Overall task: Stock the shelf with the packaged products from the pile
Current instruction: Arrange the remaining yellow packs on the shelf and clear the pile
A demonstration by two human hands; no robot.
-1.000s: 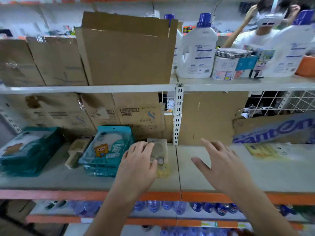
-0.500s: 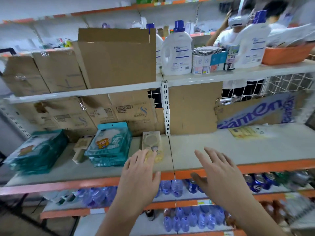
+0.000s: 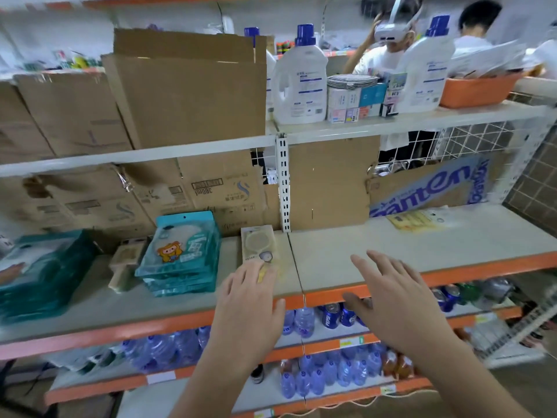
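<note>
Our left hand (image 3: 247,303) and right hand (image 3: 394,300) spread, empty, before shelf (image 3: 391,260). Beige package (image 3: 257,244) flat on shelf beyond left hand; teal packet stack (image 3: 180,254) left of it. Orange basin (image 3: 479,89) above holds papers.

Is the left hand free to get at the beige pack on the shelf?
Probably yes. The left hand is open and empty, its fingertips just short of the beige pack, with nothing between them.
</note>
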